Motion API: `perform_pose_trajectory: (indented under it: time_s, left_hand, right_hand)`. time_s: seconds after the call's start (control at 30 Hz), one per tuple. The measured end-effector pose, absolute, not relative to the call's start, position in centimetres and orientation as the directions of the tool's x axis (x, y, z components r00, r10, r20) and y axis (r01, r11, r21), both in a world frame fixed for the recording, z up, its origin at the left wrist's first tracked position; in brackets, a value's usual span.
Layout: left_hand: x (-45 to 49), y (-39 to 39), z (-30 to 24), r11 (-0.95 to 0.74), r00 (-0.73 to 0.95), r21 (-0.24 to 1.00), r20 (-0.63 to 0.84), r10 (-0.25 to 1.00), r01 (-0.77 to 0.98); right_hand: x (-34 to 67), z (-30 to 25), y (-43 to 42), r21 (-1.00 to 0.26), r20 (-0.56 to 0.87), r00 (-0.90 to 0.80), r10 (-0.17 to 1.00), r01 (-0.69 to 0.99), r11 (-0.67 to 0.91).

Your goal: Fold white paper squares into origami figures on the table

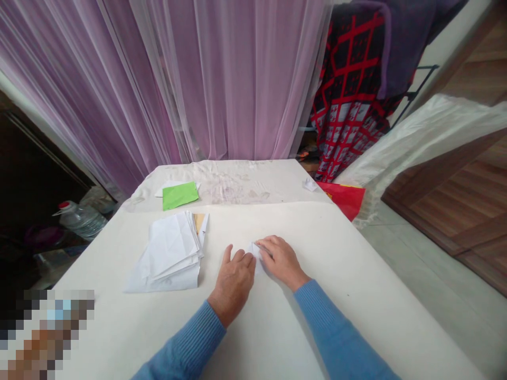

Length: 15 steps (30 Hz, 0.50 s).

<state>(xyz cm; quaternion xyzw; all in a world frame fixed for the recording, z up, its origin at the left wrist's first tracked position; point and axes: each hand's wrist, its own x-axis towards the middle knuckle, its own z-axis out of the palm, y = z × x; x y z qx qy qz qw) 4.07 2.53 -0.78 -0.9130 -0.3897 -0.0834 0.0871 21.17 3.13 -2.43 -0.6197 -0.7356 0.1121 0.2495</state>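
Note:
A small piece of folded white paper [254,249] lies on the white-covered table between my two hands. My left hand [234,279] is palm down on its left side, with its fingertips bent and pressed onto the paper and one outer finger sticking out. From the right, my right hand [282,259] grips the paper's edge between thumb and fingers. The fingers hide much of the paper, so its full shape cannot be made out. To the left of my left hand rests a stack of white paper sheets [172,248].
Farther back lies a green piece of paper [180,196] over some white paper. A small folded white paper [309,183] sits near the far right edge. Beyond the table [317,306] hang purple curtains [237,79]. A red bag [346,198] is at the right, a large plastic bottle [81,219] at the left.

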Motion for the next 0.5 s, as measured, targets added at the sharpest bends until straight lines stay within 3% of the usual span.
perform_pose_trajectory:
  time_s: [0.17, 0.5]
  left_hand:
    - [4.4, 1.7, -0.9, -0.637, 0.620, -0.023, 0.259, 0.740, 0.770]
    - [3.3, 1.9, -2.2, -0.686, 0.637, 0.018, 0.354, 0.685, 0.728]
  right_hand:
    - [22.3, -3.4, 3.3, -0.404, 0.266, -0.208, 0.941, 0.863, 0.304]
    - [22.4, -2.7, 3.3, -0.247, 0.233, -0.331, 0.914, 0.889, 0.385]
